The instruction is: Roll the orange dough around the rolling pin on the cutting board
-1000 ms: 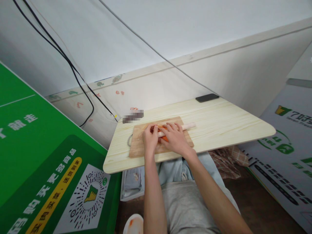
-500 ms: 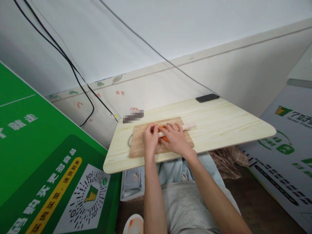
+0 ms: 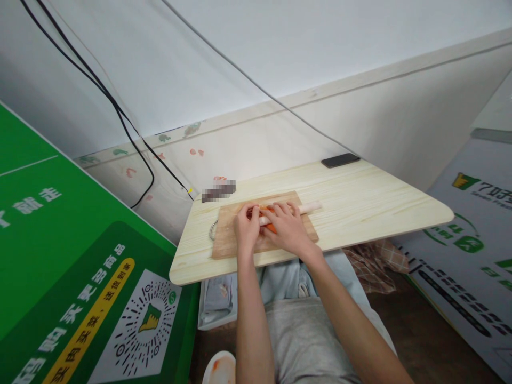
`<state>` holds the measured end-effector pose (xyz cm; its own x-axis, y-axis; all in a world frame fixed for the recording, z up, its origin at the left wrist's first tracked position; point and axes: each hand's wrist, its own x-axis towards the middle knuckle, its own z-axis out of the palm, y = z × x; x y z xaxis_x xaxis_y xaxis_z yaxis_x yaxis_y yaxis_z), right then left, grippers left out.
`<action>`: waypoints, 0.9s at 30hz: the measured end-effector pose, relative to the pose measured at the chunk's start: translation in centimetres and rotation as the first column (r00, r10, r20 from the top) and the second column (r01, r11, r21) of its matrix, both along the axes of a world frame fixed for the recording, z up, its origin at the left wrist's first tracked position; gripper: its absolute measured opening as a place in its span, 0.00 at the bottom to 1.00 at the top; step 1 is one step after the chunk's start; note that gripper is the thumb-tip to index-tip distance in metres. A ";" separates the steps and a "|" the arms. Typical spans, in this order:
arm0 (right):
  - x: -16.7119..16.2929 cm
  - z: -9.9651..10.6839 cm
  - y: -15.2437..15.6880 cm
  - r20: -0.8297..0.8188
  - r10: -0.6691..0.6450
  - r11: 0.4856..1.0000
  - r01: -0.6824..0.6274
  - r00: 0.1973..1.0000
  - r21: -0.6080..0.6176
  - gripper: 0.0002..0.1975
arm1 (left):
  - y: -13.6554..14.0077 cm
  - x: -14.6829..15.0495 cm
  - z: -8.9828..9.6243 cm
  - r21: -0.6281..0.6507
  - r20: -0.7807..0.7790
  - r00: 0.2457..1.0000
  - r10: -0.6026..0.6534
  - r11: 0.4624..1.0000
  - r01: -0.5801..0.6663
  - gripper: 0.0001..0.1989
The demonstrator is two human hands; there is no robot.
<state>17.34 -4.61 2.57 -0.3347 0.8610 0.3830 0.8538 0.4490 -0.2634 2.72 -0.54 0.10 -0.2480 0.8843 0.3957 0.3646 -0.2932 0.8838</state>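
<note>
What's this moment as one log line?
left hand: beside stick | right hand: over stick, by orange item | cutting board: beneath both hands | phone: on table

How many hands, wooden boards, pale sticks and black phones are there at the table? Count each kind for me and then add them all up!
Hands, the left hand and the right hand: 2
Wooden board: 1
Pale stick, partly covered: 1
Black phone: 1
Total: 5
</note>
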 end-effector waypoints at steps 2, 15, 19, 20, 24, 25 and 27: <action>0.0 0.0 0.0 0.003 -0.003 1.000 0.003 1.000 0.001 0.23 | 0.0 0.0 0.0 -0.001 -0.004 1.000 -0.001 1.000 0.001 0.09; -0.3 0.3 0.3 -0.006 -0.027 1.000 0.027 1.000 -0.001 0.21 | 0.0 0.0 0.0 0.001 0.011 1.000 -0.008 1.000 0.008 0.08; -0.3 0.2 0.1 0.000 -0.026 1.000 0.026 1.000 0.002 0.22 | 0.0 0.0 0.1 -0.002 -0.002 1.000 0.001 1.000 -0.001 0.08; -0.3 0.2 -0.1 0.000 -0.026 1.000 0.026 1.000 0.002 0.23 | 0.0 0.0 0.1 -0.003 -0.008 1.000 0.005 1.000 -0.005 0.08; -0.2 0.0 -0.2 -0.006 -0.020 1.000 0.021 1.000 0.011 0.25 | 0.0 0.0 0.1 -0.003 -0.013 1.000 0.006 1.000 -0.006 0.08; -0.2 0.0 -0.1 -0.007 -0.022 1.000 0.022 1.000 0.012 0.25 | 0.0 0.0 0.1 -0.003 -0.011 1.000 0.006 1.000 -0.006 0.08; -0.3 0.1 0.1 -0.011 -0.030 0.999 0.030 1.000 0.015 0.24 | 0.0 0.0 0.0 -0.004 -0.005 1.000 0.001 1.000 -0.001 0.08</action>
<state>17.03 -4.53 2.65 -0.3049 0.8647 0.3991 0.8641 0.4274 -0.2659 2.75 -0.51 0.11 -0.2470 0.8858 0.3929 0.3689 -0.2890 0.8834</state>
